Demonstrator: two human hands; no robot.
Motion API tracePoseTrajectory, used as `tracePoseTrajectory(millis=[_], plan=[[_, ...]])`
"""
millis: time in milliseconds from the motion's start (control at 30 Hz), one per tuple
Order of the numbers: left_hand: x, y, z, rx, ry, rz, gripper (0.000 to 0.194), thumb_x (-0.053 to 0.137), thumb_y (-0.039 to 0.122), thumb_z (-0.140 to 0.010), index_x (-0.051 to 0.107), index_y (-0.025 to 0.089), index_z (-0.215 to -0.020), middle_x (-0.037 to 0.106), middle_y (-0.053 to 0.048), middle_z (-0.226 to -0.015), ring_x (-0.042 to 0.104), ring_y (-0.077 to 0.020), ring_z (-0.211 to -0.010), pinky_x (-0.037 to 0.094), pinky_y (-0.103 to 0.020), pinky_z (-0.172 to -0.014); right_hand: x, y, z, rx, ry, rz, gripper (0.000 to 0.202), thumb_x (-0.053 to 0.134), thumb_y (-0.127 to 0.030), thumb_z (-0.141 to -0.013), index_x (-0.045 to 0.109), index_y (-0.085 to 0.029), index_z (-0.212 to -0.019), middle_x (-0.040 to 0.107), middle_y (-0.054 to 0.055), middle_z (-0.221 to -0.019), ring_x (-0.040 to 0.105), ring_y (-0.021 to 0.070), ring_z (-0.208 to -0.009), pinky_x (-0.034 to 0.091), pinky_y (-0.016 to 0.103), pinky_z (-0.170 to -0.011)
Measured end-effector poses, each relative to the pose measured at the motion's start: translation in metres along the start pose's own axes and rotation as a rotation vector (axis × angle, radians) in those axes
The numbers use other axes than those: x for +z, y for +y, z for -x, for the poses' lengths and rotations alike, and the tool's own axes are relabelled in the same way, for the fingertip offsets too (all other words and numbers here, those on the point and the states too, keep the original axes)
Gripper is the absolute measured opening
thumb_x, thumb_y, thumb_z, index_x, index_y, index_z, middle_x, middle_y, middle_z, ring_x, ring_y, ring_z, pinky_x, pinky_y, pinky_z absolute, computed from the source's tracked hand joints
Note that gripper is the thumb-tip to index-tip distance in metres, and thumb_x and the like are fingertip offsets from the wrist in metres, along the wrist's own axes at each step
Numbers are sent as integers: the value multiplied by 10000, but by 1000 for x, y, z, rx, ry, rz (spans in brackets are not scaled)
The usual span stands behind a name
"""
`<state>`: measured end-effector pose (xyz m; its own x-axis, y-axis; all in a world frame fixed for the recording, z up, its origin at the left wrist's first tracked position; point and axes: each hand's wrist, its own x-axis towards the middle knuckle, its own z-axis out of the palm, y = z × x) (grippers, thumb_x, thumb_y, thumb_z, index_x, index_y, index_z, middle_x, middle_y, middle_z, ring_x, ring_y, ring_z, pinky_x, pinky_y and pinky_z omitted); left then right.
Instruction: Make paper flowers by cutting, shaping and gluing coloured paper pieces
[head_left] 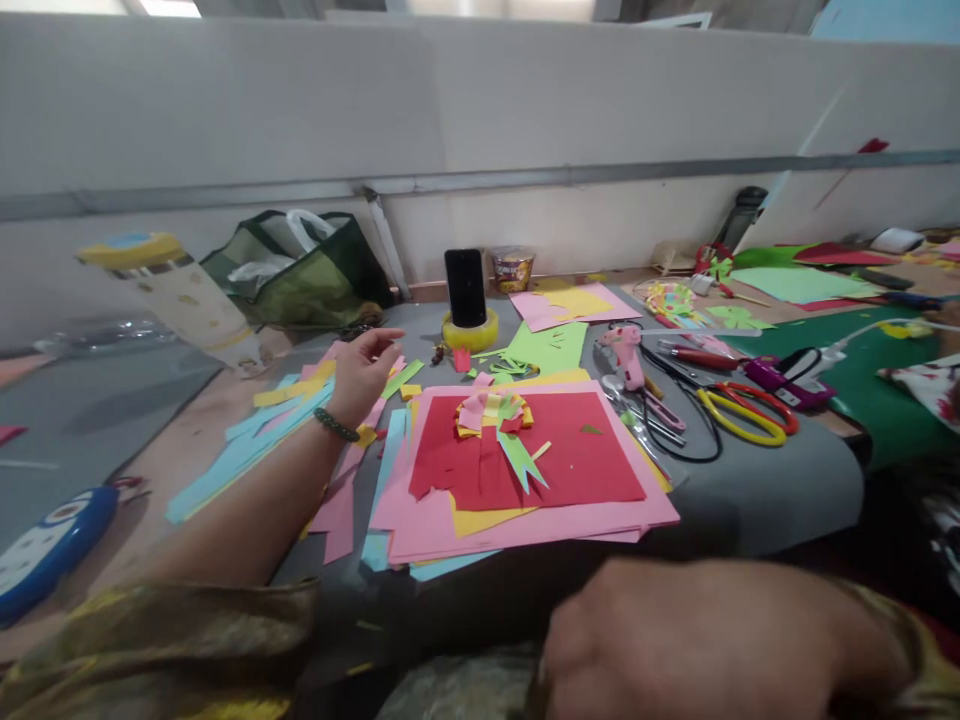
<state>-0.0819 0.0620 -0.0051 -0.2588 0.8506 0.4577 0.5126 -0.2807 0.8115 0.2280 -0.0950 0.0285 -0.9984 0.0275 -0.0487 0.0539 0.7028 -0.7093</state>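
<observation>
My left hand [364,375] hovers over or rests on the cut paper strips [255,440] left of the paper stack, its fingers loosely stretched with nothing visible in them. A green bead bracelet [336,425] circles that wrist. My right hand [690,640] is low in front of the table edge, blurred, with its fingers hidden. Between them lies a stack of coloured sheets, a red sheet [585,460] on top of pink paper [525,530]. On the red sheet sits a paper rosette [493,412] of pink, yellow and green loops with a forked green tail [521,460].
Right of the stack are a pink glue gun [628,358], scissors with yellow and red handles [742,415] and a purple power strip [787,382]. Behind stand a phone [466,288] on a yellow tape roll [470,331], a snack cup [512,270], a green bag [300,280] and a tumbler [180,300].
</observation>
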Motion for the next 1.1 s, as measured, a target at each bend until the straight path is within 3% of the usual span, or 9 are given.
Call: tracePoseTrajectory(millis=[67,100,167,267,367,567,733,900,1100], plan=[[5,0,3,32,-53,-46,270,597,348,-707,713,177,-882,585,15,-640,515,-147,-594,431,-265,-579,-48,9,3,293,181,214,99,686,-266,-934,741,-211,-994,772,-1,-889,704,119,-777,520,194,-678],[8,0,5,48,-78,-71,270,589,348,-715,713,174,-881,584,14,-634,516,-147,-588,432,-264,-572,-68,18,1,516,246,381,106,655,-290,-958,744,-245,-993,770,-26,-908,701,107,-781,527,199,-707],[12,1,8,79,-122,-112,260,582,345,-726,717,174,-868,598,10,-632,525,-148,-586,438,-262,-568,-102,46,-8,682,341,531,186,596,-288,-993,721,-210,-1107,751,41,-1043,698,172,-907,554,308,-813],[16,1,12,103,-155,-133,228,583,332,-727,723,182,-827,623,3,-630,532,-149,-583,448,-266,-575,-130,98,-31,853,373,678,299,627,-340,-983,635,-174,-1231,653,94,-1249,664,231,-1052,570,445,-894],[16,0,14,123,-180,-149,211,572,314,-728,727,194,-808,634,-1,-630,529,-154,-586,451,-271,-587,-136,136,-47,941,334,763,205,641,-273,-969,690,-147,-1124,668,123,-1229,635,269,-1151,541,450,-946],[17,-5,18,124,-235,-157,213,564,312,-736,733,204,-806,626,-4,-646,519,-155,-583,449,-277,-597,-129,154,-54,988,331,779,168,600,-249,-982,712,-137,-1040,705,111,-1165,647,248,-1111,527,427,-920],[18,-5,18,86,-227,-138,213,573,314,-733,737,205,-815,645,-10,-683,537,-158,-610,454,-277,-607,-136,154,-44,963,509,705,283,485,-130,-926,766,-125,-890,721,197,-1095,664,294,-1033,472,323,-738],[13,14,16,18,-261,-48,306,646,434,-746,748,179,-879,666,-28,-725,580,-175,-666,466,-292,-628,-146,153,-29,775,676,506,274,491,-220,-893,749,-129,-907,726,89,-868,646,196,-771,448,265,-639],[23,47,8,-191,-524,135,612,812,510,-623,689,151,-1103,713,-49,-889,636,-201,-825,474,-300,-702,-143,161,-27,532,717,281,302,504,-333,-848,717,-125,-796,646,29,-665,555,141,-607,443,246,-568]])
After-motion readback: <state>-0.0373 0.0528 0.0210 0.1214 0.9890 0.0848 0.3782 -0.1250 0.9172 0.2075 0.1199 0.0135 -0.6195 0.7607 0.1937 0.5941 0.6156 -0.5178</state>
